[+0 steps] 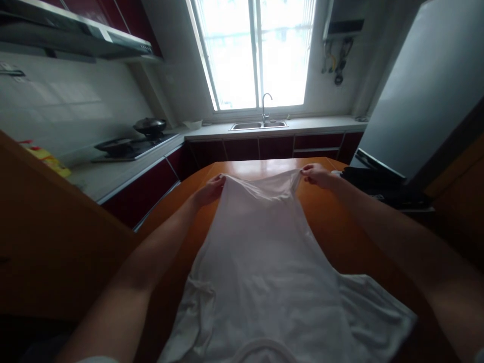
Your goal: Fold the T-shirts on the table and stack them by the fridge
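Observation:
A white T-shirt [272, 247] lies spread over the wooden table [321, 222], its neckline toward me and its hem at the far end. My left hand [213, 189] pinches the far left corner of the hem. At the far right corner, my right hand [314, 175] grips the cloth between thumb and fingers. The hem sags in folds between the two hands. The right sleeve lies fairly flat, while the left sleeve is crumpled against the shirt's side.
Beyond the table runs a counter with a sink [259, 125] and faucet [265, 107] under a window. A stove [139, 146] with a lidded wok [150, 126] stands left. Black items [378, 184] sit at the right, beside a fridge [427, 91].

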The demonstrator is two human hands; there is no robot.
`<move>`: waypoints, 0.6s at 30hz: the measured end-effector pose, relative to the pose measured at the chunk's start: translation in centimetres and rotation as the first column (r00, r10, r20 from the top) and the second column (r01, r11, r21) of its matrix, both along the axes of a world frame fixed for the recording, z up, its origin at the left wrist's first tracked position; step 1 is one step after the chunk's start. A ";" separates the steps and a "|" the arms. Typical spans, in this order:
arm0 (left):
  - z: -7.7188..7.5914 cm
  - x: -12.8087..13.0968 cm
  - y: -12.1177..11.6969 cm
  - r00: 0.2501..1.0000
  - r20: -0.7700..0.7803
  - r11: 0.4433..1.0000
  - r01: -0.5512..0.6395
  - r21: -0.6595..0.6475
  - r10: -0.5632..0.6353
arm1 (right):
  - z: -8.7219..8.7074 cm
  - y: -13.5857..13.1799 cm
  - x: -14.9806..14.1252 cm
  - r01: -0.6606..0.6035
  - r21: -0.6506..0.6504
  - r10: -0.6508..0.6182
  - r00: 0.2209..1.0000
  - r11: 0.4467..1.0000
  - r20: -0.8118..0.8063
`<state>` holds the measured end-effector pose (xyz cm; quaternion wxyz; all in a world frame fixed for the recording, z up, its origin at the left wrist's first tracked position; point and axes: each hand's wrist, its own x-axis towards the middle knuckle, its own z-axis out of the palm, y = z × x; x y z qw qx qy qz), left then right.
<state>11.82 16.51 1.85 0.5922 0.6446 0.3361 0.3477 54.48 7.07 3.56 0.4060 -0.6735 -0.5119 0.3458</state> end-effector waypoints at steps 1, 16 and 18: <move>1.0 -0.2 0.0 0.999 0.025 1.000 0.020 0.000 -0.020 | 0.9 0.1 0.7 -0.003 0.064 0.009 0.996 0.998 -0.087; 15.4 -1.9 -2.3 0.783 -0.621 0.912 0.282 0.298 -0.040 | 6.1 -2.6 4.8 -0.241 0.160 0.168 0.914 0.957 0.369; 16.1 -1.7 -2.2 0.768 -0.640 0.907 0.284 0.311 -0.021 | 6.2 -2.5 4.7 -0.280 0.191 0.176 0.886 0.941 0.430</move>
